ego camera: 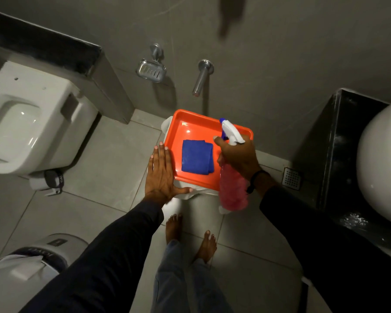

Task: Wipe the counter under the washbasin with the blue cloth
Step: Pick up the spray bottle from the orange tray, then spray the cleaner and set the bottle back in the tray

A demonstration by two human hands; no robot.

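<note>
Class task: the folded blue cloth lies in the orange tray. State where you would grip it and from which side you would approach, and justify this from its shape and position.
Pinch the blue cloth at its left edge, coming from above with the left hand. It lies flat and folded in the orange tray, so only its top is open; the right hand holds the spray bottle on the other side.

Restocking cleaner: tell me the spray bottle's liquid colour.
Pink, in the spray bottle; head view.

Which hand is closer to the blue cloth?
Right, narrowly. The right hand, holding the spray bottle, is just beside the cloth; the left hand rests flat outside the tray.
</note>
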